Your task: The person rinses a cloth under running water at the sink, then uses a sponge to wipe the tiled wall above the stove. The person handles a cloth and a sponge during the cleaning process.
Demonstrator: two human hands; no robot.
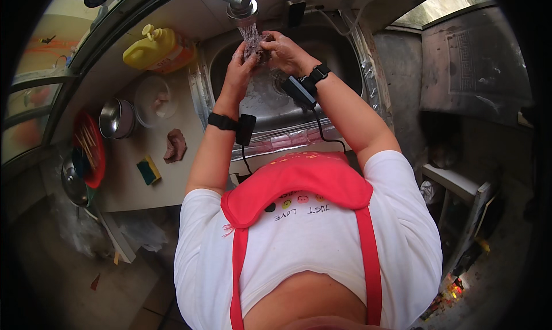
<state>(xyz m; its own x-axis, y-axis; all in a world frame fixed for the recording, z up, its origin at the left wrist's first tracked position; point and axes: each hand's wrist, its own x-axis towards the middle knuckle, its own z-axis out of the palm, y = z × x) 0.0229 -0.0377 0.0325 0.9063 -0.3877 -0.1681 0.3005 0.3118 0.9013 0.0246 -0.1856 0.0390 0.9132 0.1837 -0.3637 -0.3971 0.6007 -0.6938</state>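
Note:
Water pours from the faucet [242, 11] onto a small, dark, wet scrubber-like item [260, 56], too blurred to name exactly. My left hand [239, 69] grips it from the left, fingers partly under the stream. On its other side, my right hand [286, 53] pinches it with thumb and fingers. Both hands are above the stainless steel sink basin [263, 107], near its back edge. The sink drain [280, 83] shows below, partly behind a device strapped at my right wrist.
On the counter [129, 196] at left are a yellow jug with a pump [159, 49], a clear plastic bowl [148, 112], metal bowls [113, 118], a brown cloth [175, 146], a sponge [148, 170] and a red basket [97, 157]. Cables hang from both wrist devices.

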